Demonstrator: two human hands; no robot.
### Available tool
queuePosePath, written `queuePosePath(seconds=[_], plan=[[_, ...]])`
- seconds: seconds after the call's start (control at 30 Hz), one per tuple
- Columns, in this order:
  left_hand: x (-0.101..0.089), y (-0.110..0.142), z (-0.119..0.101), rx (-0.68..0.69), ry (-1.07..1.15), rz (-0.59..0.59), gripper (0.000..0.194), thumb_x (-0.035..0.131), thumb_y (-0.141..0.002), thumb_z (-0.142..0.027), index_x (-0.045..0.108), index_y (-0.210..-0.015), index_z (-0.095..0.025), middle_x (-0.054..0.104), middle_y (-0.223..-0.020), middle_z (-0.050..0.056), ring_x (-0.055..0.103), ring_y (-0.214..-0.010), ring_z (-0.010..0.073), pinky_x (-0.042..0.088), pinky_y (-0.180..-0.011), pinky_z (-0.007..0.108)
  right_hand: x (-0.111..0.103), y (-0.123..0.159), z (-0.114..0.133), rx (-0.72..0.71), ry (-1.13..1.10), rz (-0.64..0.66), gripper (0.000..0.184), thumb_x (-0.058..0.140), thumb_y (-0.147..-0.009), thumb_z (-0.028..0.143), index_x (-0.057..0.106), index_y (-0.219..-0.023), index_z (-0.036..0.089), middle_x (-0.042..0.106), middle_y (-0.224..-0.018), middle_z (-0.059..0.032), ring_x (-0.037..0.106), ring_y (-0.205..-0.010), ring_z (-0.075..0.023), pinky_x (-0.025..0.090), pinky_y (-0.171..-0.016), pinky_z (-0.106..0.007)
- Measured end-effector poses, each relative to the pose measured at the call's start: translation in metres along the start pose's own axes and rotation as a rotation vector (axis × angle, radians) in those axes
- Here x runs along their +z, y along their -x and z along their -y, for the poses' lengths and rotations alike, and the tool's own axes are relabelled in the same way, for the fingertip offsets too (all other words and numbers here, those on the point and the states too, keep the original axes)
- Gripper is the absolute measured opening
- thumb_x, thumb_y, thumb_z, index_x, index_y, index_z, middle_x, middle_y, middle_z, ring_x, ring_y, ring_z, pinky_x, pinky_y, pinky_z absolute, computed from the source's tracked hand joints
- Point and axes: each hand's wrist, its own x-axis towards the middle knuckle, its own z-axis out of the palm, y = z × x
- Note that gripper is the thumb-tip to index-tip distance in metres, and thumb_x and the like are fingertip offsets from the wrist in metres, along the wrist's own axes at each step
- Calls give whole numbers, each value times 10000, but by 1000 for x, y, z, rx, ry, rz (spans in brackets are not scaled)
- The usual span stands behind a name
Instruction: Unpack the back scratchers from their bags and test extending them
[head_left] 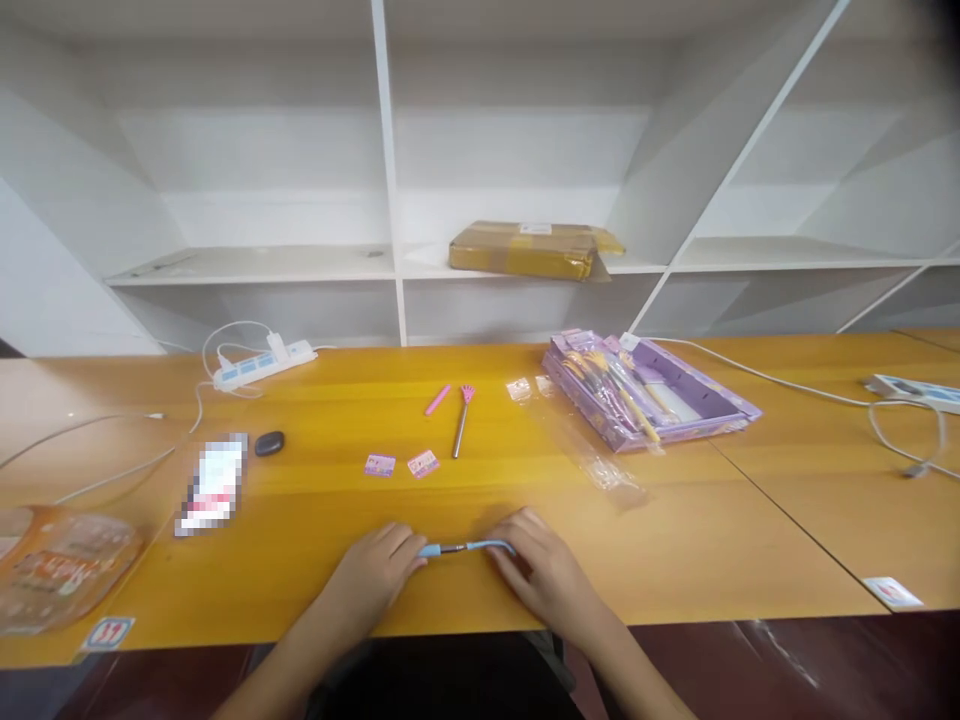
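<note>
Both my hands hold a slim blue stick with a metal middle (451,548) level above the table's near edge. My left hand (382,565) is closed round its thicker blue end. My right hand (541,570) pinches the thin, curved blue end, whose tip is partly hidden by the fingers. Farther back lies a pink back scratcher (463,420) with a hand-shaped head and a metal shaft. Beside it is a short pink stick (438,400). Two small printed cards (380,465) lie nearer my hands.
A purple display box (701,395) bears several wrapped sticks at the right, by clear plastic sleeves (611,475). On the left are a blurred-out phone-like thing (217,480), a black oval object (269,443), a power strip (266,367) and an orange clear package (71,570). A cardboard box (525,250) sits on the shelf.
</note>
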Motion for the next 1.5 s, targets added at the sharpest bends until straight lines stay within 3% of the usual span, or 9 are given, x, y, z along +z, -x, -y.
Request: queuePosePath(seconds=[0.23, 0.7, 0.83, 0.97, 1.03, 1.13, 1.3, 1.37, 1.5], plan=[[-14, -5, -9, -135, 186, 193, 212, 492, -1173, -294, 689, -1195, -218, 718, -1043, 46, 675, -908, 221, 507, -812, 333, -10, -1, -1, 101, -158, 51, 115, 639, -1103, 184, 711, -1141, 264, 736, -989, -49, 671, -911, -218, 548, -803, -352], [-16, -6, -8, -164, 225, 242, 206, 503, -1161, -270, 695, -1224, -228, 724, -1099, 53, 664, -993, 237, 511, -889, 357, -17, 4, 0, 218, -194, 138, 272, 471, -1184, 336, 730, -1228, 270, 746, -1128, -83, 708, -1058, -237, 575, -918, -370], [-17, -5, -8, -140, 242, 190, 238, 479, -1168, -284, 709, -1189, -230, 736, -1086, 51, 666, -982, 228, 526, -898, 358, -42, 3, -39, 247, 206, -12, 311, 424, -1171, 334, 716, -1171, 228, 747, -1110, -127, 686, -1047, -293, 550, -955, -455], [-16, -4, -8, -100, 208, 154, 238, 488, -1161, -267, 722, -1170, -223, 744, -1061, 54, 668, -961, 232, 530, -880, 360, -73, 1, -95, 524, 691, -181, 342, 527, -1088, 368, 682, -1274, 128, 706, -1225, -257, 642, -1171, -420, 503, -1024, -580], [-15, -3, -7, -91, 185, 158, 222, 503, -1155, -260, 720, -1182, -223, 746, -1066, 54, 674, -974, 239, 535, -889, 362, -80, 2, -114, 635, 724, -189, 354, 585, -1037, 372, 688, -1243, 104, 703, -1157, -279, 639, -1143, -444, 498, -1006, -593], [-14, -1, -7, -86, 199, 151, 188, 540, -1139, -251, 709, -1218, -228, 749, -1100, 56, 691, -990, 235, 549, -910, 351, -81, 5, -123, 656, 652, -211, 271, 572, -1019, 362, 706, -1093, 138, 703, -1025, -246, 642, -1062, -424, 501, -970, -589], [-12, 3, -8, -47, 255, 95, 451, 444, -1100, -103, 656, -1454, -284, 727, -1231, 66, 710, -996, 204, 569, -901, 306, -82, 0, -113, 605, 481, -362, 347, 496, -1075, 446, 709, -1115, 175, 672, -1007, -148, 648, -918, -291, 566, -852, -458], [-14, 3, -8, -85, 328, 94, 508, 397, -1066, -63, 699, -1402, -297, 696, -1257, 64, 702, -958, 183, 569, -876, 287, -82, -6, -100, 578, 397, -410, 407, 469, -1109, 504, 702, -1190, 180, 648, -997, -102, 648, -841, -234, 591, -759, -389], [-23, -2, -11, -317, 568, 109, 305, 466, -1101, -222, 759, -1181, -246, 658, -1221, 66, 652, -872, 164, 555, -837, 290, -68, -21, -43, 485, 86, -504, 366, 557, -1119, 528, 690, -1265, 220, 609, -1019, -59, 666, -843, -196, 616, -682, -323]])
